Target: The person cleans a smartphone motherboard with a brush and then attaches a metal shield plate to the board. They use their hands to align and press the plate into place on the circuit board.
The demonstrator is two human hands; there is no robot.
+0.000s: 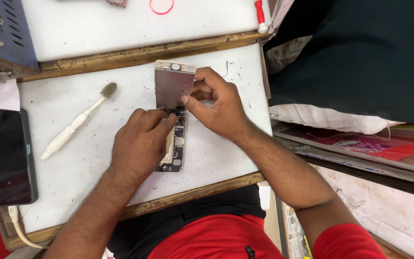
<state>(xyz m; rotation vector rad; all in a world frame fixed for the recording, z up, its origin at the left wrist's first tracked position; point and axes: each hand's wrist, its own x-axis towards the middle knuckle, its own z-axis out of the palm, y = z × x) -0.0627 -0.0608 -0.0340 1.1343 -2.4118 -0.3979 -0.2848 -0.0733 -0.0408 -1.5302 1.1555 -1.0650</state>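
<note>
Opened smartphone lies mid-board on the white work board, with its screen panel flipped up at the far end. Left hand lies palm-down over the phone body, fingertips pressed together at the connector spot near the hinge. Right hand comes in from the right, thumb and fingers pinched on the panel's lower edge. Dirty white toothbrush lies off to the left, well apart, and a dark tablet lies at the left edge.
</note>
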